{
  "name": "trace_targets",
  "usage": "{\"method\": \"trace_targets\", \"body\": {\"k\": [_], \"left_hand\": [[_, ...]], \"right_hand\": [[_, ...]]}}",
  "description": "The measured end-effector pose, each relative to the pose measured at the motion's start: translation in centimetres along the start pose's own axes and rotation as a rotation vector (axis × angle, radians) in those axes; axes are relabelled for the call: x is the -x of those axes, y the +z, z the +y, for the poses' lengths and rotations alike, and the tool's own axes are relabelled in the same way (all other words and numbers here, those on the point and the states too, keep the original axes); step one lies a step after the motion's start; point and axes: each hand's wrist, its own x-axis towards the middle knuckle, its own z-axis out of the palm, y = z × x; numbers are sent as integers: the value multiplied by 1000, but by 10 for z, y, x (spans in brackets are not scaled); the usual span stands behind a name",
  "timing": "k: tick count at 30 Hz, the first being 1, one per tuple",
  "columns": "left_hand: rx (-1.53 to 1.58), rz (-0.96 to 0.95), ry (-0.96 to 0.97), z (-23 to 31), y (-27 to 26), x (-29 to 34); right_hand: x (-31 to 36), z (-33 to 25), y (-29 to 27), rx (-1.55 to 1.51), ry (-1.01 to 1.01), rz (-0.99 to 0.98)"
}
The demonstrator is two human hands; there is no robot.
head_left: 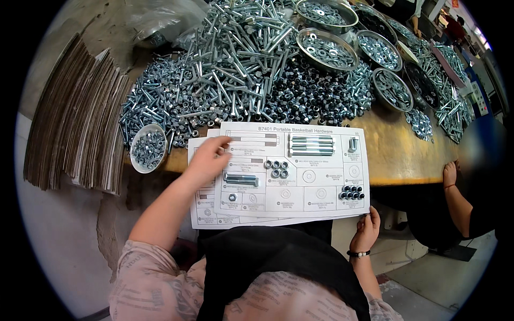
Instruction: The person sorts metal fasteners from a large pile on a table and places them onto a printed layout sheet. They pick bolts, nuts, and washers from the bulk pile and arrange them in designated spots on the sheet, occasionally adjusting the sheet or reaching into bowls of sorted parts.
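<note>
On the table we see a big heap of bolts. Near its front edge lies the sheet. Our right hand pinches its lower right corner; our left hand curls over its upper left, and we cannot tell if it holds anything. We judge the work about half done: long bolts, shorter bolts, dark parts, a short bolt, silver nuts and one small nut are placed. Several washer drawings remain without parts.
</note>
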Motion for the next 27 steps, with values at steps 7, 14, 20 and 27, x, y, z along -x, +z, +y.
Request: {"method": "trace_targets", "body": {"k": [7,14,20,27], "left_hand": [[-226,-240,305,35,39,-11],[-422,-328,255,39,42,-24],[-269,406,198,8,-14,-25],[-87,242,5,-29,-14,29]], "right_hand": [[-14,-4,-17,156,-15,-31],[-21,-13,-14,184,-19,6],[-36,-17,-14,204,-90,-20],[-61,-17,-6,351,-16,-213]]}}
